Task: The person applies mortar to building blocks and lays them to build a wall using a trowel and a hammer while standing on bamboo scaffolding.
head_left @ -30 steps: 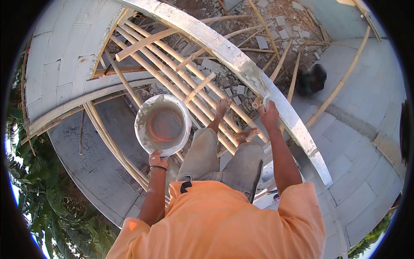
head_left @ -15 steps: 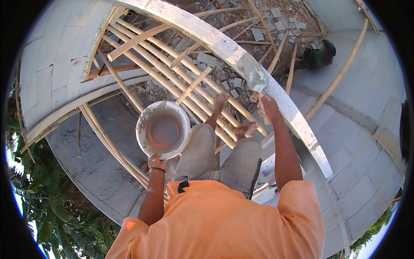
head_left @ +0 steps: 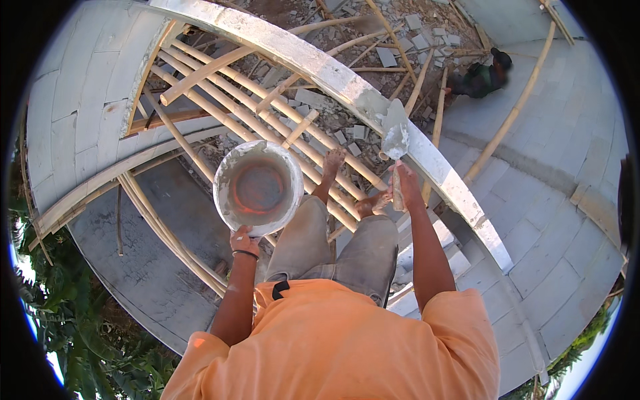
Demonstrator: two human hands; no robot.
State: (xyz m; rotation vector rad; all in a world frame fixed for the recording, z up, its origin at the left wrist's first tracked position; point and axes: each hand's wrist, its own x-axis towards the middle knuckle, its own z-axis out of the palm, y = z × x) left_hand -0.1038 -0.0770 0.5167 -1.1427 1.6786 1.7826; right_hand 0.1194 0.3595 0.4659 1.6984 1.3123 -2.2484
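Left hand (head_left: 244,239) grips bucket (head_left: 228,187) by its 6 o'clock edge; bucket at 9 o'clock from view centre. Right hand (head_left: 408,183) closed round trowel (head_left: 395,139), 1–2 o'clock; blade, narrow-looking 1.0 s ago, now shows broad, mortar-smeared face.

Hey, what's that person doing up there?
The person's left hand grips the rim of a white bucket with grey smears inside. The right hand holds a trowel by its handle, with wet grey stuff on the blade. In the picture, the blade overlaps a pale wall top; I can't tell if they touch. The person's bare feet are at some bamboo poles. Another person is beyond the wall.
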